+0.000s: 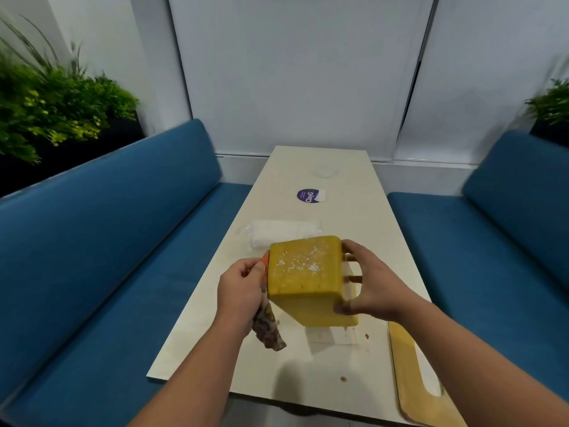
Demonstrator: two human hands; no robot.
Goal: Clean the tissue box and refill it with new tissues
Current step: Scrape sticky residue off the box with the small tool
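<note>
From the head camera, the yellow tissue box point(304, 275) is held up off the pale table point(311, 374), tilted, with a speckled, dirty face turned toward the camera. The right hand point(369, 288) clamps it from the side, thumb on the near corner and fingers wrapped behind; the left hand point(241, 291) is closed around a patterned cloth point(268, 328) pressed at the box's left edge. To wipe well, I would keep the right grip firm and drag the cloth across the white specks in overlapping passes — turning the box to reach each face. A clear pack of new tissues point(283, 237) lies on the table just behind the box. The box's opening is out of sight, the yellowish lid-like piece point(409, 368) at the right is cut off by the frame, and the round sticker point(308, 196) beyond is only partly readable.
</note>
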